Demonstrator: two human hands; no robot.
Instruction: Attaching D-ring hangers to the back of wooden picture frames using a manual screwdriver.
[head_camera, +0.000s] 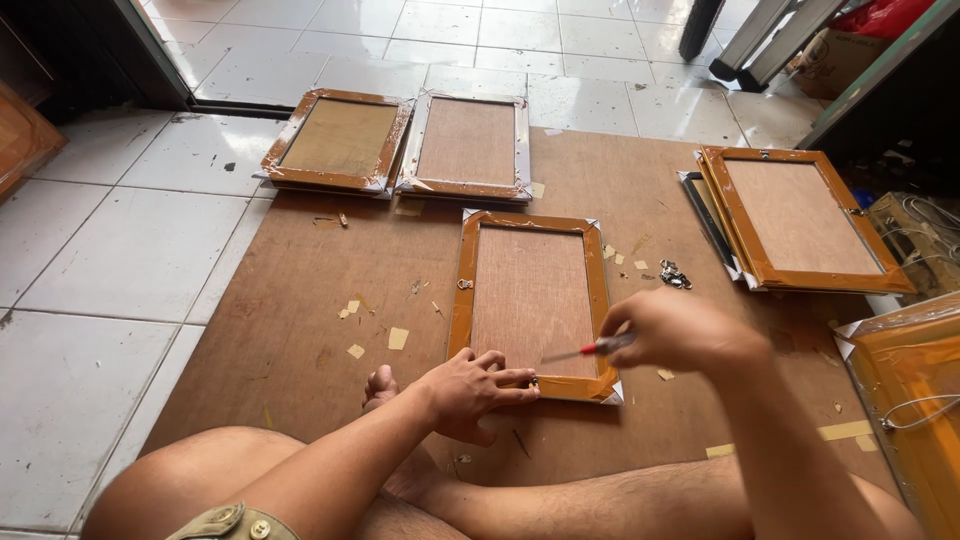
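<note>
Lower centre of the picture: left hand presses a small metal fitting onto the face-down frame; right hand grips a red screwdriver, tip near it; fastening seems underway; the tip likely needs seating squarely.

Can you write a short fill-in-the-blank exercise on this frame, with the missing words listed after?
1. The right hand holds a ____ with a red handle.
2. The left hand presses on the near edge of the ____ frame.
3. The frames lie on a brown ____ laid over the white tiles.
4. Beyond the middle frame, ____ frames lie side by side.

Missing words: screwdriver; middle; board; two
</note>
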